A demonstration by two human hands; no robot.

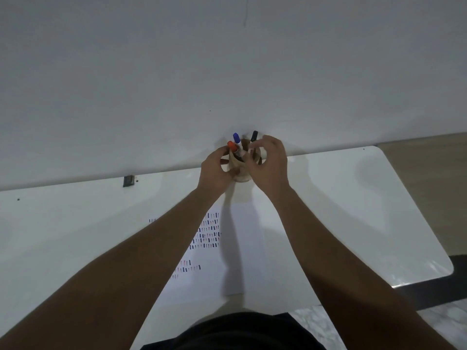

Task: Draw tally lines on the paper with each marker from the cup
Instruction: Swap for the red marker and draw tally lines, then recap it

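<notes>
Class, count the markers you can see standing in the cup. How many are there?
3. The orange marker is at the left, the blue marker in the middle, the black marker at the right. The hands may hide others.

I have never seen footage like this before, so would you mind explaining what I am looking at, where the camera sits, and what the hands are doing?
There is no machine here: one wide-angle camera is worn on a person's head, looking forward and down, so the two bare arms reach away from you. They meet at a wooden cup at the far edge of a white table, by the wall. The left hand is at the cup's side; the right hand reaches around its top. Three markers stand in it: orange-capped, blue-capped and black-capped. I cannot tell whether either hand actually grips anything. Nearer the person lies a sheet of paper with rows of short tally strokes.
</notes>
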